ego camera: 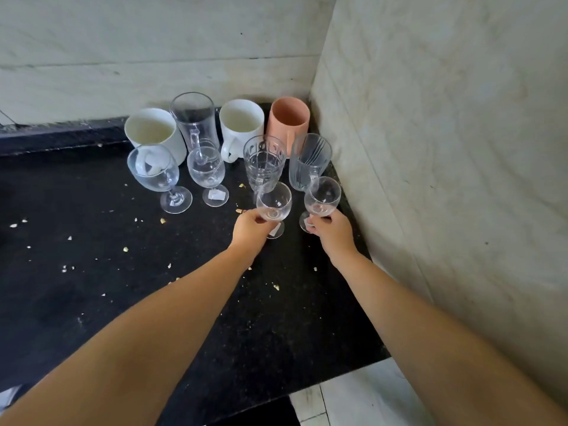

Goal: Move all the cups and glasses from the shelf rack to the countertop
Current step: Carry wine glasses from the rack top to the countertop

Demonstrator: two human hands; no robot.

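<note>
On the black countertop (92,302), in the corner, stand several cups and glasses. My left hand (249,229) grips the stem of a small wine glass (273,200) whose foot rests on the counter. My right hand (330,229) grips the stem of a second small wine glass (322,195) beside the right wall. Behind them stand a cut-glass tumbler (263,162) and a ribbed glass (309,161). Further back are two white mugs (155,133) (241,126), a tall glass mug (194,121) and a pink cup (288,118). Two more wine glasses (153,172) (206,170) stand to the left. The shelf rack is out of view.
Tiled walls (430,149) close the corner at the back and right. Pale crumbs (126,249) are scattered over the counter. The counter's front edge ends at the lower right, with white floor tiles (353,398) below.
</note>
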